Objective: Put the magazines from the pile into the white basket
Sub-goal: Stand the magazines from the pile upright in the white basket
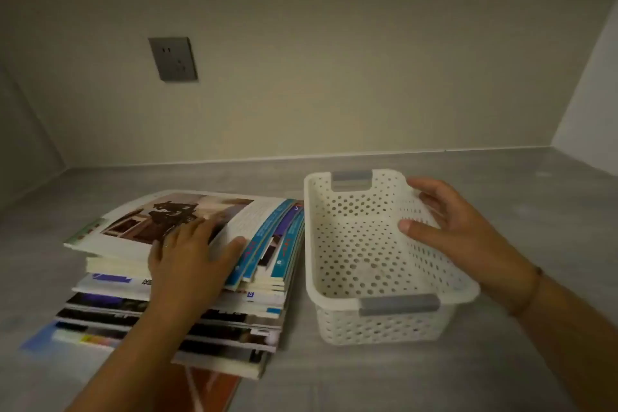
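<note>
While the right hand (458, 227) pinches the basket (334, 294) wall, left hand (190, 254) fingers lie spread on the top magazine (140, 227). Best curl fingertips under its edge, lift one only.

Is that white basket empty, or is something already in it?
Empty: the white basket shows only its bare perforated floor; all magazines lie piled beside it.

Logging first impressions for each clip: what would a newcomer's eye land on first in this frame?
Probably the white basket with grey handles, standing empty on the grey floor at right, the right hand gripping its far side wall. Next, the untidy pile of magazines just left of it, with the left hand pressed flat on the top one. A grey wall socket sits on the bare wall behind.
</note>
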